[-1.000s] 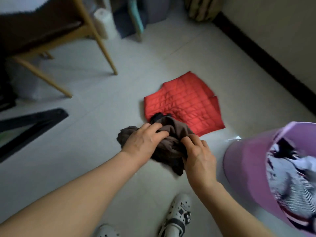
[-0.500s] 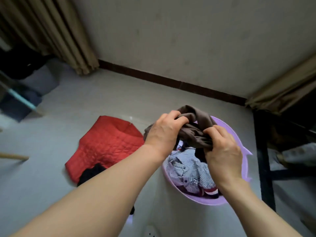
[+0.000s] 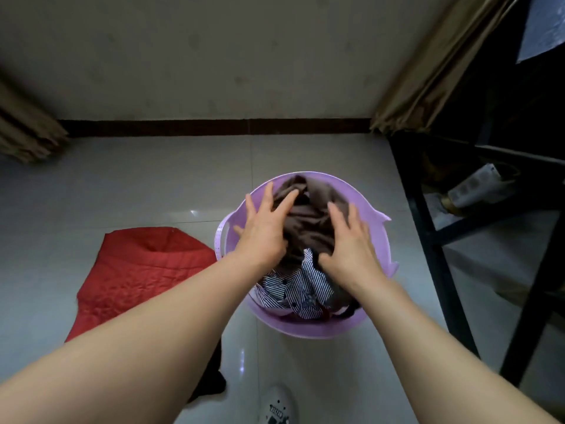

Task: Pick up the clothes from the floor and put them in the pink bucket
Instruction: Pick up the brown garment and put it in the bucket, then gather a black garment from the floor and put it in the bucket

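The pink bucket stands on the tiled floor in the middle of the view. A brown garment lies in it on top of a striped shirt. My left hand and my right hand hover flat over the bucket, fingers spread, on either side of the brown garment and holding nothing. A red quilted garment lies on the floor left of the bucket. A black garment shows on the floor under my left forearm, mostly hidden.
A black metal frame stands close to the right of the bucket, with a power strip on its shelf. Curtains hang at the right and far left. The wall with a dark skirting lies behind. My white shoe is below.
Both hands carried the brown garment from the floor to above the bucket, then let it go into the bucket and opened. The view swung from the floor to the bucket.
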